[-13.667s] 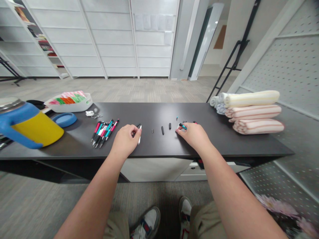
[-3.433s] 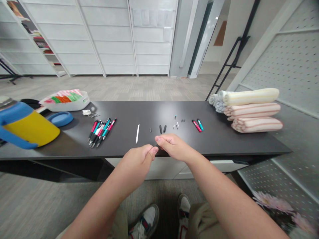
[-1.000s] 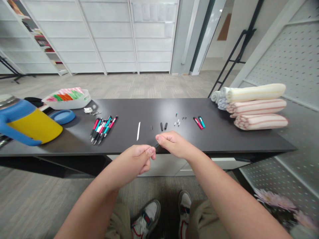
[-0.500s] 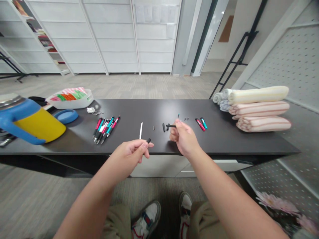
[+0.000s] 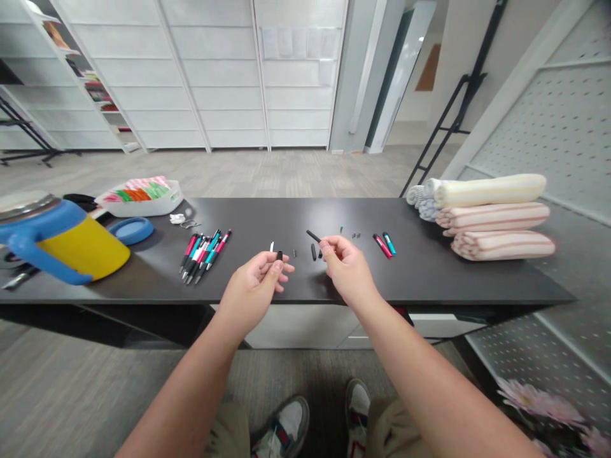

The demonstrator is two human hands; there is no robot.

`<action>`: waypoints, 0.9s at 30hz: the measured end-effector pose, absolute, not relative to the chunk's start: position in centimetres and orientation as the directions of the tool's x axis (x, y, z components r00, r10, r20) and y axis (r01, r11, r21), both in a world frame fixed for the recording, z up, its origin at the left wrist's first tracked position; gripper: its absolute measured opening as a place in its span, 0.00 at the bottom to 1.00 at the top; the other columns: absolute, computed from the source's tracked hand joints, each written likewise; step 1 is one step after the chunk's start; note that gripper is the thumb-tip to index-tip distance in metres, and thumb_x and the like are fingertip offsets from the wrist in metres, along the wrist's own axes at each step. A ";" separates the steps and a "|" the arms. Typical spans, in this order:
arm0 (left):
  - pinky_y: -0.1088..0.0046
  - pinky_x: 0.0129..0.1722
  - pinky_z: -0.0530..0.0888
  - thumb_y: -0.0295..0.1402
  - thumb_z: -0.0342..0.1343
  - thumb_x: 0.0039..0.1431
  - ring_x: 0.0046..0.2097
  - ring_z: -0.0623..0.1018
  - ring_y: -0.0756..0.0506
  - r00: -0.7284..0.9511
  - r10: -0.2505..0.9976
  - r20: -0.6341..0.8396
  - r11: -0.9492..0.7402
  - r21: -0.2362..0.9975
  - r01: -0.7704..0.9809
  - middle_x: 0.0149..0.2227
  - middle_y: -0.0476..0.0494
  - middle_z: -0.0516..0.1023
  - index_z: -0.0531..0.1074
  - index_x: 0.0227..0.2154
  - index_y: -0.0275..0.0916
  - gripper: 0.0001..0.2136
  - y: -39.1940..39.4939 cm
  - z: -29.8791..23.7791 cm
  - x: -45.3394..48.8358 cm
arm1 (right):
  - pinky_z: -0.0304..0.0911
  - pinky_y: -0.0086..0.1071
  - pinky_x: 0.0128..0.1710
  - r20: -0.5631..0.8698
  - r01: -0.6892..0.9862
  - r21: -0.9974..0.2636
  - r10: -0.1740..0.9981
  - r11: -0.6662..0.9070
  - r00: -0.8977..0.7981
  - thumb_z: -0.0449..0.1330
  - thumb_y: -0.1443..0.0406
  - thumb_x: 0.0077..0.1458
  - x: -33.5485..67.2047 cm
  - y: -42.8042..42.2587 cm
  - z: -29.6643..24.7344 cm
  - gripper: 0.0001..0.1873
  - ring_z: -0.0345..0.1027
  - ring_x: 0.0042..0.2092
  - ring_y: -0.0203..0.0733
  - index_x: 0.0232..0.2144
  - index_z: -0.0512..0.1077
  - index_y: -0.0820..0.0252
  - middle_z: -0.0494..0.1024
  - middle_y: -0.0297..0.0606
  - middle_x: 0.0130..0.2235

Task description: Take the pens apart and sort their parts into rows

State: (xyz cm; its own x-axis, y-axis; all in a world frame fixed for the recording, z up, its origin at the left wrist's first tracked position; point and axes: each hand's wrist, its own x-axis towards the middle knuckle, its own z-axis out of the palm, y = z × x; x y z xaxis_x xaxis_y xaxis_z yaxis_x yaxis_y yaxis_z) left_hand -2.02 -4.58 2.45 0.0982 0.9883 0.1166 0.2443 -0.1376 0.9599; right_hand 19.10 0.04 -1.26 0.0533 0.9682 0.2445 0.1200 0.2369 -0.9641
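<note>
My left hand (image 5: 255, 284) is closed in a pinch on a short black pen piece (image 5: 279, 255), held just above the dark table (image 5: 429, 280). My right hand (image 5: 344, 266) pinches a thin black pen part (image 5: 314, 236) that sticks up to the left. Small pen parts (image 5: 313, 252) lie on the table between and behind my hands. A white refill (image 5: 272, 246) shows just behind my left fingers. A bundle of red and teal pens (image 5: 204, 247) lies to the left. Two pen pieces, red and teal (image 5: 384, 245), lie to the right.
A blue and yellow jug (image 5: 57, 236) lies at the far left beside a blue lid (image 5: 131, 229). A white tray of coloured items (image 5: 140, 198) sits behind. Rolled towels (image 5: 491, 215) are stacked at the right. White shelving lines the far wall.
My hands, joined at the table's front edge a second ago, have pulled apart, each with a black pen piece. Both have risen over the table; the right tilted its part upward.
</note>
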 end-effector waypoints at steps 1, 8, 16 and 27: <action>0.69 0.37 0.79 0.45 0.55 0.69 0.39 0.81 0.45 0.093 0.986 0.137 -0.155 0.962 0.225 0.45 0.38 0.84 0.75 0.47 0.36 0.16 -4.3 2.5 -2.0 | 0.57 0.28 0.25 0.255 0.156 -0.958 0.965 0.242 0.069 0.60 0.49 0.64 19.0 -0.1 -1.1 0.18 0.61 0.26 0.34 0.43 0.75 0.56 0.72 0.30 0.30; 0.64 0.47 0.78 0.44 0.55 0.70 0.44 0.82 0.43 0.059 0.936 0.348 -0.338 0.839 0.427 0.48 0.39 0.85 0.77 0.48 0.40 0.15 -2.7 2.6 -2.9 | 0.61 0.31 0.31 0.359 0.500 -0.821 0.930 0.276 0.075 0.63 0.56 0.62 18.2 -1.2 0.1 0.11 0.69 0.28 0.38 0.37 0.77 0.57 0.79 0.32 0.29; 0.62 0.54 0.74 0.36 0.52 0.72 0.51 0.79 0.40 0.222 0.733 0.643 -0.585 0.428 0.690 0.46 0.41 0.83 0.78 0.46 0.41 0.10 -1.1 1.7 -4.3 | 0.60 0.32 0.34 0.450 0.705 -0.624 0.893 0.337 -0.029 0.63 0.60 0.62 18.9 -0.7 1.2 0.07 0.70 0.29 0.37 0.38 0.78 0.56 0.81 0.32 0.32; 0.59 0.57 0.70 0.33 0.48 0.74 0.54 0.76 0.40 0.436 0.718 0.543 -0.683 0.425 0.594 0.49 0.40 0.80 0.76 0.51 0.42 0.12 -1.6 1.1 -4.0 | 0.58 0.28 0.29 0.287 0.617 -0.697 0.931 0.366 -0.227 0.67 0.64 0.56 19.1 -1.4 3.1 0.03 0.67 0.25 0.34 0.35 0.80 0.56 0.76 0.27 0.23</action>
State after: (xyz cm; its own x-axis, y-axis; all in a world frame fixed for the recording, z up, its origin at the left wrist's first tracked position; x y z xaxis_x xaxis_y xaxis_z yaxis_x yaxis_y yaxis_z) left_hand -4.05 -1.55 1.13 0.4363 0.7178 0.5426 0.5944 -0.6826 0.4251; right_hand 19.14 -1.37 3.14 -0.2275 0.9306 0.2869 0.6167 0.3657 -0.6971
